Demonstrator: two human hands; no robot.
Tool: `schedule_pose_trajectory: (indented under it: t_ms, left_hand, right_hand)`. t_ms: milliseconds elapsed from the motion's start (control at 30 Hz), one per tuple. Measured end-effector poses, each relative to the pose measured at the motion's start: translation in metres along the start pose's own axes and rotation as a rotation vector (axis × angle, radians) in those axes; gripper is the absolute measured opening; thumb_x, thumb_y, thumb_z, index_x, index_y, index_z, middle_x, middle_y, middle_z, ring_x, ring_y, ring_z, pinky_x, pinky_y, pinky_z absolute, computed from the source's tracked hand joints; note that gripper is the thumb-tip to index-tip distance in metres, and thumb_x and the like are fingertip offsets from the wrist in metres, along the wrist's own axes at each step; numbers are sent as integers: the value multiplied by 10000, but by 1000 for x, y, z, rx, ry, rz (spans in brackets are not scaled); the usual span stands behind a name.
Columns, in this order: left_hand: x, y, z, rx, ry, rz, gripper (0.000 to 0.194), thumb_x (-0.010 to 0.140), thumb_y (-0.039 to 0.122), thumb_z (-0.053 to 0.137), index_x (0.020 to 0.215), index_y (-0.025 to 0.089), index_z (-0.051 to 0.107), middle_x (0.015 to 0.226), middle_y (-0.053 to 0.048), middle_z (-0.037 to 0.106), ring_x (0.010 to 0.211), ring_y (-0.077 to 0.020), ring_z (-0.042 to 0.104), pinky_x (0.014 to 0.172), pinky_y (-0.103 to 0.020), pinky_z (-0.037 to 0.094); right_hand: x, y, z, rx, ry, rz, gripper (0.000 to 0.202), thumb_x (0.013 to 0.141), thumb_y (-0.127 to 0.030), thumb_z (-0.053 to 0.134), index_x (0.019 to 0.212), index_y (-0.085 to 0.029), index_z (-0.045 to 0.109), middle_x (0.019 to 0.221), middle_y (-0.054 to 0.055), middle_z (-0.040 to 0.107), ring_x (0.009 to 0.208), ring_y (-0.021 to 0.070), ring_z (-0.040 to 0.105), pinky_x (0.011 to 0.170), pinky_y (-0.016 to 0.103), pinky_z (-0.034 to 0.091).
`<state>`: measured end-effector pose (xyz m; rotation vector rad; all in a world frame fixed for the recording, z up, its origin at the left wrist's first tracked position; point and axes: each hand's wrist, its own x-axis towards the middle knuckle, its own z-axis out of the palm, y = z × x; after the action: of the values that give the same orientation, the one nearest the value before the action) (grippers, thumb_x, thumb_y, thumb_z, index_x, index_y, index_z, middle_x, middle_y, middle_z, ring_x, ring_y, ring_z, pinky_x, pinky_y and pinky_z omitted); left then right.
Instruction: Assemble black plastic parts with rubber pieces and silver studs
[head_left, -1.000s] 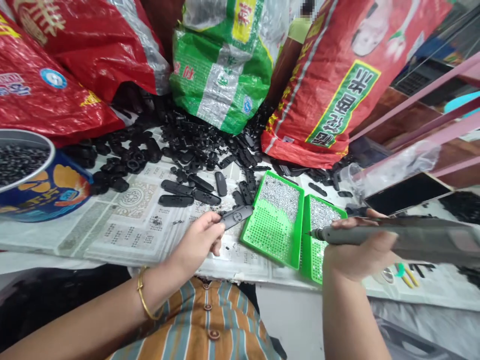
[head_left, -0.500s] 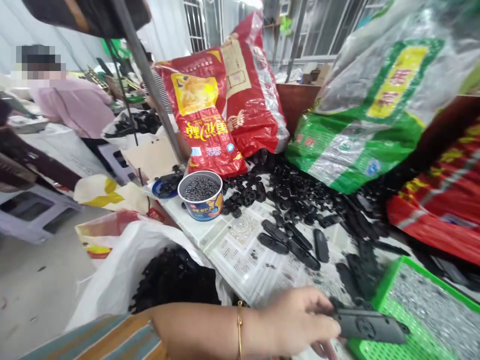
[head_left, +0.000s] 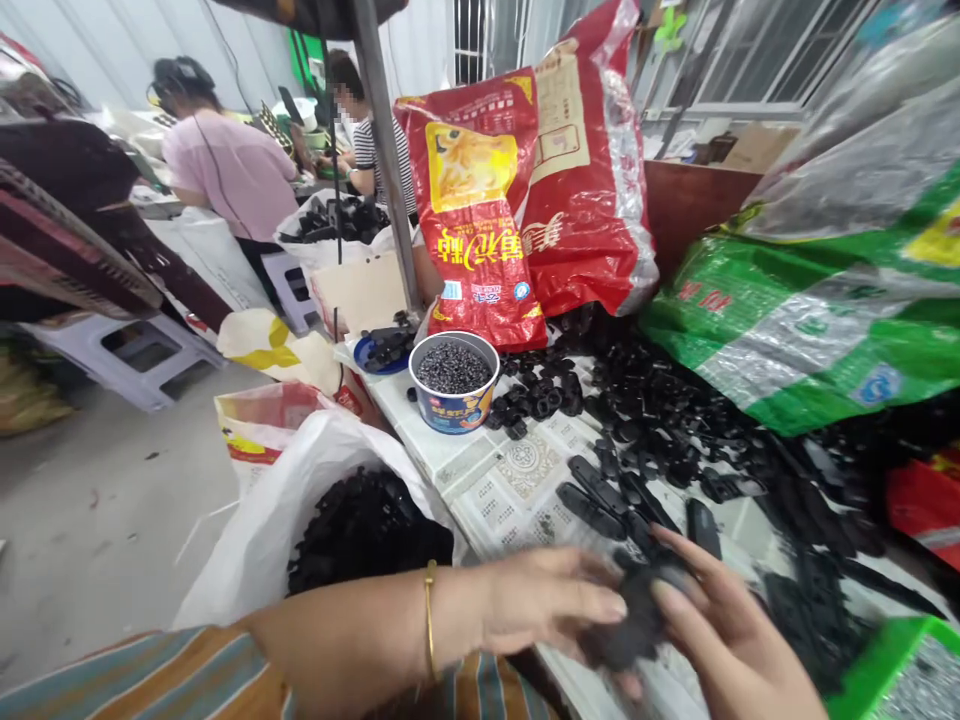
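Close to the table's front edge, my two hands meet around a dark plastic casing (head_left: pixel 634 620), blurred by motion. My left hand (head_left: pixel 536 605), with a gold bangle at the wrist, closes on it from the left, thumb on top. From the right, my right hand (head_left: pixel 739 635) grips the same piece between thumb and fingers. Just beyond them, several long black plastic casings (head_left: pixel 592 510) lie on the patterned tabletop (head_left: pixel 499 510). A round tub (head_left: pixel 454 405) full of small dark beads or parts stands at the table's left edge.
Below the table's left side gapes a white sack (head_left: pixel 247 540) of black parts. A green basket (head_left: pixel 885 650) with small shiny pieces sits at lower right. Red bags (head_left: pixel 480 220) and a green-and-white bag (head_left: pixel 810 310) stand behind heaped black parts (head_left: pixel 645 400). Co-workers (head_left: pixel 225 165) are at far left.
My right hand has come into view and onto the casing. My left hand has moved left with it, away from the green basket. The view has swung left.
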<state>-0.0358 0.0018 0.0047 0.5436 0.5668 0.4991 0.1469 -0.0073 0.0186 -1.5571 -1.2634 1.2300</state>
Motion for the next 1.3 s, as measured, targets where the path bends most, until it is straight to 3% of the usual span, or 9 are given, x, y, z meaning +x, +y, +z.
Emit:
schedule_pose_trajectory:
  t_ms: [67,200,400,600,733,800,967,1100,1300]
  left_hand:
    - [-13,12,-14,-36,17,45,474,623,421,719,981,186,517,750,-31,664,528,-141,617,565,-255,416]
    - [-35,22,-42,-164,292,168,365,698,382,667,950,160,525,763,-37,648,551,-137,607,598,-295,458]
    - [-49,30,-63,-310,414,300,311,806,356,559,991,109,594,817,-84,647,704,-162,634,681,-279,457]
    - [-40,36,-67,-425,396,312,206,808,259,552,949,114,593,897,-101,649,713,-185,648,696,-311,453]
    - [-33,35,-63,-404,442,317,172,802,243,544,924,126,577,836,-82,641,675,-177,634,652,-306,441]
    - [-30,33,-57,-364,439,325,176,786,243,561,920,129,575,791,-69,635,665,-169,620,623,-288,425]
    - [-25,24,-44,-236,490,398,260,758,238,601,995,134,582,832,-54,639,742,-150,585,700,-286,425]
    - [-22,15,-38,-24,487,527,224,793,228,570,1003,155,600,964,-39,634,922,-152,549,826,-274,408]
    - [-19,16,-31,-26,484,348,191,782,248,574,951,159,583,814,-30,616,676,-125,556,527,-220,419]
  right_hand:
    - [27,-17,24,-204,-68,-157,454,709,-499,604,1059,-211,622,787,53,670,700,220,640,647,333,543]
    - [86,-33,74,-538,-22,-491,315,845,-389,448,944,-189,671,999,94,653,942,234,607,875,383,466]
    - [134,-27,123,-912,-144,-662,294,845,-205,420,1042,-163,634,1044,135,631,833,228,624,719,333,480]
    - [113,-21,108,-826,-151,-587,133,802,-237,525,825,-169,637,902,93,645,764,202,616,702,323,482]
    - [77,-14,96,-304,-85,-373,345,766,-362,610,1072,-204,588,967,68,664,808,175,640,752,328,523]
    - [62,-13,93,-221,-124,-348,417,774,-348,612,1169,-228,551,1033,69,659,877,174,640,802,338,523]
    - [46,-13,85,-471,-59,-582,255,787,-306,607,1027,-229,649,987,62,672,884,187,636,802,347,526]
    - [39,-12,77,-603,40,-725,241,776,-308,630,986,-191,649,845,47,659,729,154,629,675,290,535]
    - [28,-14,63,-662,-12,-714,282,795,-323,607,1030,-167,625,757,29,625,644,134,600,604,254,513]
